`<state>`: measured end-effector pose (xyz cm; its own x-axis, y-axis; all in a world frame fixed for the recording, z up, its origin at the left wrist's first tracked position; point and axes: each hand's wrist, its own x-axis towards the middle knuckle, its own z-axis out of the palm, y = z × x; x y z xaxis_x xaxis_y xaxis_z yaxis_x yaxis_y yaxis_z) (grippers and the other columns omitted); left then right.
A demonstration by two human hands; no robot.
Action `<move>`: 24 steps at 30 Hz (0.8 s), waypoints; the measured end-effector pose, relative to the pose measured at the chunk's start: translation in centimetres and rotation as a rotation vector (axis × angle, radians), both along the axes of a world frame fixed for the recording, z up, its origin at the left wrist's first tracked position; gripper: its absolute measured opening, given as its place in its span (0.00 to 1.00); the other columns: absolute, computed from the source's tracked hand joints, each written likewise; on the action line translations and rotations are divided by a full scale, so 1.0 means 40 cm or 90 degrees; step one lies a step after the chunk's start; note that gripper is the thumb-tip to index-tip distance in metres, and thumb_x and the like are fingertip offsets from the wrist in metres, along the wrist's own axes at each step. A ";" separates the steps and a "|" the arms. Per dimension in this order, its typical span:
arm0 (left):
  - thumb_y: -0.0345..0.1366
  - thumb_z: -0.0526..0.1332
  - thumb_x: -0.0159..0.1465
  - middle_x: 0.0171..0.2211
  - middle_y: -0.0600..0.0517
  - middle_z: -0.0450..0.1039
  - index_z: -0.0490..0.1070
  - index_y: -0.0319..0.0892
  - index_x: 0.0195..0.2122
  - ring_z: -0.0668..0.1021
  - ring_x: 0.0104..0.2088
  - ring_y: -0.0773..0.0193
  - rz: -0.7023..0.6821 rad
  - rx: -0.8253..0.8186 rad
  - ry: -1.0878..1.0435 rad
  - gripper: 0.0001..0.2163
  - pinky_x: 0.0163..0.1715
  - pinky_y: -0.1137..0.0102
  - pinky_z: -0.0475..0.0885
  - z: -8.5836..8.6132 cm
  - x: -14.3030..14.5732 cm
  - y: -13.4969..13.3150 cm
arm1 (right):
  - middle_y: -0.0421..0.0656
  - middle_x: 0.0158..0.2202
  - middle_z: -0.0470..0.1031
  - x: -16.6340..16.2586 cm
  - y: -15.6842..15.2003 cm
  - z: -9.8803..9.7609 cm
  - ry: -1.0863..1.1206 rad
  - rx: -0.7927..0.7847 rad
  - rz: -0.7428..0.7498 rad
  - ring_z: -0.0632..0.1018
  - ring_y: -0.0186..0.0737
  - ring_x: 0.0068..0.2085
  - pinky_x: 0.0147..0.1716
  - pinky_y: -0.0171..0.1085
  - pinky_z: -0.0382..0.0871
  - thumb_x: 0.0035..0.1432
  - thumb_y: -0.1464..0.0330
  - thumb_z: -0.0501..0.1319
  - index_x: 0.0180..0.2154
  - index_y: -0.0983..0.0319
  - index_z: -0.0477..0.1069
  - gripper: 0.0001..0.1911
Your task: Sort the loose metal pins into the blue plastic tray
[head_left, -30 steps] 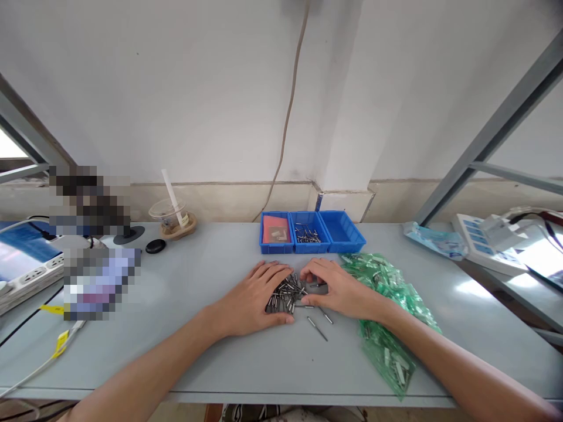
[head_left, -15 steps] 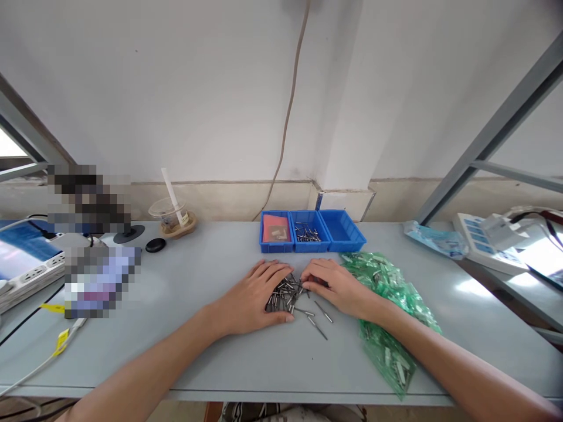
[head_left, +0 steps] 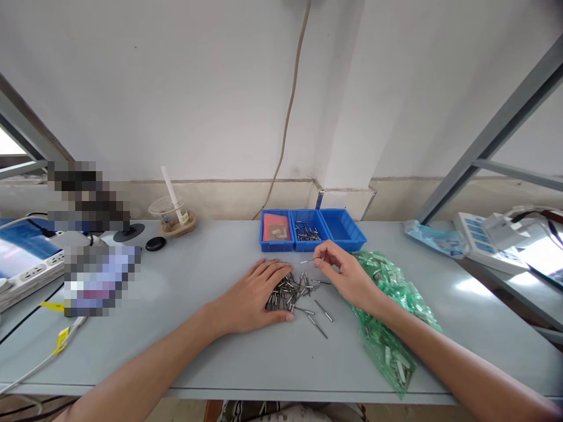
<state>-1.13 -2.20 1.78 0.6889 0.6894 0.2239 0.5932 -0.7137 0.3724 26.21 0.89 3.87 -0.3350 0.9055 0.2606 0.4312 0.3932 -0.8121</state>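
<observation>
My left hand (head_left: 253,298) lies on the table with its fingers spread, curved around the left side of a pile of thin metal pins (head_left: 281,293). Several pins lie loose to the right of the pile. My right hand (head_left: 341,271) is raised to the right of the pile, with thumb and forefinger pinched on one slim metal pin (head_left: 307,261) that points left. Just behind that hand stand three joined blue bins. The left bin (head_left: 276,247) has a pink piece in it, the middle bin (head_left: 309,247) holds several similar pins, and the right bin (head_left: 343,223) shows a bare floor.
Green plastic bags (head_left: 387,334) of parts lie under and beside my right forearm. A clear cup (head_left: 169,214) with a white tube, a black round object (head_left: 155,244) and a power strip (head_left: 37,272) are at left. A blue packet (head_left: 435,239) lies at right.
My right hand has lifted from the right edge of the pile and moved back and to the right, a pin now in its pinch. My left hand has stayed in place.
</observation>
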 end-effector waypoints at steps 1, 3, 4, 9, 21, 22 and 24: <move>0.64 0.60 0.68 0.72 0.43 0.60 0.49 0.49 0.76 0.62 0.72 0.44 0.000 0.001 -0.002 0.42 0.74 0.45 0.53 0.000 0.000 0.000 | 0.40 0.34 0.72 0.001 0.001 0.001 0.024 -0.009 -0.011 0.69 0.41 0.33 0.32 0.39 0.64 0.71 0.58 0.58 0.39 0.54 0.70 0.09; 0.63 0.60 0.68 0.72 0.43 0.60 0.49 0.49 0.76 0.62 0.72 0.43 -0.001 -0.001 -0.001 0.42 0.74 0.45 0.53 0.001 -0.001 -0.001 | 0.40 0.34 0.73 0.003 0.005 0.004 0.067 -0.041 -0.025 0.68 0.40 0.31 0.31 0.39 0.63 0.70 0.59 0.59 0.39 0.55 0.70 0.08; 0.63 0.61 0.68 0.72 0.42 0.60 0.49 0.49 0.76 0.62 0.72 0.43 -0.001 -0.002 0.000 0.42 0.74 0.44 0.53 0.001 -0.001 -0.001 | 0.40 0.34 0.73 0.004 0.006 0.005 0.086 -0.063 -0.029 0.68 0.39 0.30 0.30 0.39 0.63 0.70 0.59 0.59 0.39 0.55 0.69 0.08; 0.64 0.60 0.68 0.73 0.43 0.59 0.49 0.48 0.76 0.61 0.73 0.44 0.001 -0.010 0.007 0.42 0.74 0.45 0.52 0.001 -0.002 -0.001 | 0.39 0.32 0.73 0.005 0.014 0.006 0.175 -0.136 -0.039 0.66 0.36 0.28 0.27 0.37 0.59 0.69 0.54 0.61 0.36 0.56 0.69 0.14; 0.64 0.60 0.69 0.73 0.43 0.59 0.48 0.49 0.76 0.60 0.73 0.44 0.000 -0.008 0.009 0.42 0.74 0.45 0.52 -0.002 -0.002 0.000 | 0.38 0.30 0.68 0.028 0.035 -0.002 0.383 -0.285 -0.057 0.60 0.33 0.24 0.27 0.38 0.60 0.64 0.49 0.67 0.30 0.58 0.69 0.22; 0.64 0.60 0.69 0.73 0.43 0.59 0.48 0.49 0.76 0.61 0.73 0.43 0.000 -0.008 0.008 0.42 0.74 0.44 0.52 -0.002 -0.002 0.000 | 0.39 0.32 0.69 0.028 0.037 -0.004 0.406 -0.290 -0.055 0.60 0.32 0.24 0.27 0.38 0.60 0.63 0.50 0.68 0.31 0.58 0.70 0.20; 0.64 0.60 0.69 0.73 0.43 0.59 0.49 0.49 0.76 0.61 0.73 0.43 0.002 -0.009 0.007 0.42 0.74 0.44 0.53 0.000 -0.002 -0.001 | 0.39 0.35 0.71 0.030 0.041 -0.009 0.438 -0.298 -0.054 0.61 0.31 0.25 0.27 0.37 0.60 0.62 0.54 0.70 0.33 0.58 0.72 0.16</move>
<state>-1.21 -2.26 1.77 0.6889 0.6947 0.2068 0.5993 -0.7064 0.3766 27.40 2.53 3.50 -0.1640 0.9861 -0.0277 -0.2074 -0.0619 -0.9763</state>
